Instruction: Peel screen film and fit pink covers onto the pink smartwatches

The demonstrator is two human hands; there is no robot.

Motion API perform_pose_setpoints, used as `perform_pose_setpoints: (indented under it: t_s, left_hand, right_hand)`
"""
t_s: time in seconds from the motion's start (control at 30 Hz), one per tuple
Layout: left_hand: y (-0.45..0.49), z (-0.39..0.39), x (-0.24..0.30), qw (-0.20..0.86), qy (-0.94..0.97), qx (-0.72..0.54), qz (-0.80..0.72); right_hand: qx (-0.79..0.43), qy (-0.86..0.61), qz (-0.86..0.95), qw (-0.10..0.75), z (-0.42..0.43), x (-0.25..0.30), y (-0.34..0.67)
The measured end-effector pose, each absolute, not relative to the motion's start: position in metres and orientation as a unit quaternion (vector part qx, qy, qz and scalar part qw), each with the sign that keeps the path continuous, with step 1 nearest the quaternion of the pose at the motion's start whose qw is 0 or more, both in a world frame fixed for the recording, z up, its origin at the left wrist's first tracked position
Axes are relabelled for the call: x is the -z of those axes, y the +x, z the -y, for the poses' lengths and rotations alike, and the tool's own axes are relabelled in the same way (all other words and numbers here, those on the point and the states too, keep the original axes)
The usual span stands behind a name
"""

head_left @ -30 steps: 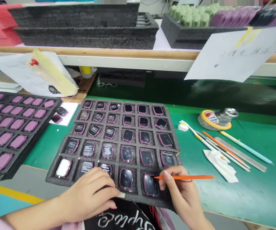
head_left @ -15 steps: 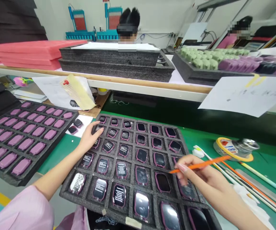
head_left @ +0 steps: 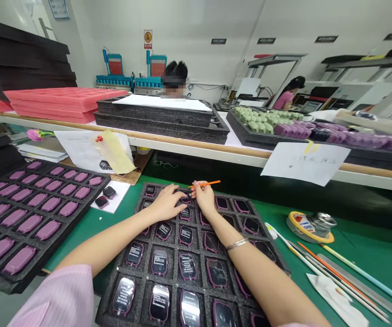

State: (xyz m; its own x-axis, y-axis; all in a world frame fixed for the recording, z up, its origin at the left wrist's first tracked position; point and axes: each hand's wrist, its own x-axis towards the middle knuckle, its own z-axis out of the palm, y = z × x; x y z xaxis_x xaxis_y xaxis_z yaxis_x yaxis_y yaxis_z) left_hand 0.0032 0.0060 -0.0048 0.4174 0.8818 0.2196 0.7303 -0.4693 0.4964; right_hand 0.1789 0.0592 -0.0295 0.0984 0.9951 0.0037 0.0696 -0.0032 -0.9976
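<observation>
Item: black foam tray, coarse open-cell texture, cut into square compartments, each seating one rounded-rectangular smartwatch body with a plum rim and glossy dark face (several faces carry white-printed film). Location: centre of the green worktop. Left hand: grip spread, fingers laid flat across the far rows, tips at the far-row watch body. Right hand: just beside the left, grip pinching a thin orange stick held roughly level above that body; metal bangle on the wrist. Adjacent left: second foam tray of matte mauve oblong pieces. Adjacent right: yellow tape roll, slim rods, crumpled white wipe.
</observation>
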Motion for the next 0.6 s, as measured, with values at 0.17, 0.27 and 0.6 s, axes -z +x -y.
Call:
perform_pose_setpoints:
  t_s: [0.17,0.27,0.6]
  left_hand:
    - [0.025,-0.037,0.016,0.139,0.854,-0.213,-0.454]
    - [0.021,-0.041,0.017,0.119,0.86,-0.225,-0.442]
    - [0.013,-0.033,0.016,0.11,0.871,-0.24,-0.415]
  right_hand:
    - [-0.461,-0.524,0.483,0.529,-0.06,0.046,0.184]
    - [-0.464,-0.518,0.481,0.534,-0.06,0.048,0.188]
    - [-0.491,-0.507,0.479,0.522,-0.061,0.051,0.189]
